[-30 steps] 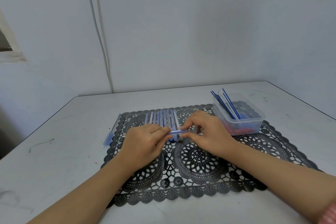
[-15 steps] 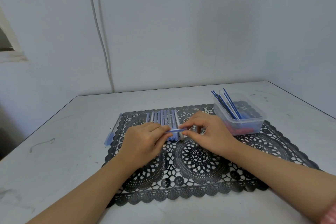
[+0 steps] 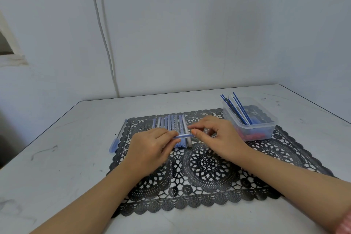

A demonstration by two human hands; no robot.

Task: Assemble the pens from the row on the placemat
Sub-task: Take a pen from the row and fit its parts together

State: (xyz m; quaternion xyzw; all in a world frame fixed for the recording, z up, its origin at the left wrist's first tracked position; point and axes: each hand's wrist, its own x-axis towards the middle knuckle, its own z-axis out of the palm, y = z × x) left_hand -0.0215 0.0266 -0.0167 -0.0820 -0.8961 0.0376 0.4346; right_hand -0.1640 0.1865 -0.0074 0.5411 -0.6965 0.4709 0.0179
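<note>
- Row of pens (image 3: pixel 171 122): on the placemat (image 3: pixel 209 201), far half, left of middle.
- Tub (image 3: pixel 266 127): on the placemat's far-right corner, refills (image 3: pixel 237 108) inside.
- Lone pen (image 3: pixel 117 137): on the table (image 3: pixel 57 157), along the placemat's left edge.

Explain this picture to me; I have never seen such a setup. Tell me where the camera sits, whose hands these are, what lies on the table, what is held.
No machine here: a person works with bare hands, and the single camera sits on their head, looking forward and down. The left hand and right hand hold one blue pen, each at one end. Behind it a row of pens lies on a black lace placemat. At the right stands a clear plastic box with thin refills; another pen lies at the mat's left edge.
</note>
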